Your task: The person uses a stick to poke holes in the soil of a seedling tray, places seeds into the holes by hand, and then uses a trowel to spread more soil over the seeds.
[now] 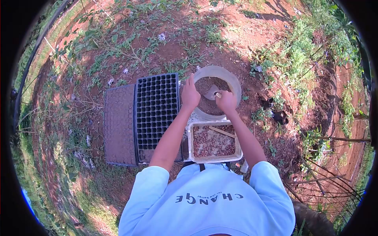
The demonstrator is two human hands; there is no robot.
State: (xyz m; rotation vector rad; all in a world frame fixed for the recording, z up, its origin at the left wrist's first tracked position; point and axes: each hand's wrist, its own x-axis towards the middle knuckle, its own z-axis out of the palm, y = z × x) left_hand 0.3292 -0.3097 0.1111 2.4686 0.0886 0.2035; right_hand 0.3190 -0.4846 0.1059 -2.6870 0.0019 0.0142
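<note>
A round pale bucket (236,84) holds dark soil (208,107). Over its right side, my right hand (226,102) is closed round the handle of a trowel (211,91), whose flat metal blade lies on the soil. My left hand (190,94) rests against the bucket's left rim, fingers stretched out and pointing away from me. Beside that hand is a black seedling tray (157,102) with mostly empty cells; some near cells hold soil. Further left, a second tray (120,124) is filled with soil. Nearer my body, a clear plastic box (191,143) contains reddish-brown seeds (210,142) and a flat wooden stick (221,131).
Reddish bare ground (252,31) with weeds and small plants surrounds the trays. Thin branches (330,177) lie at the lower right. A small clear bottle (244,167) is beside the box near my body.
</note>
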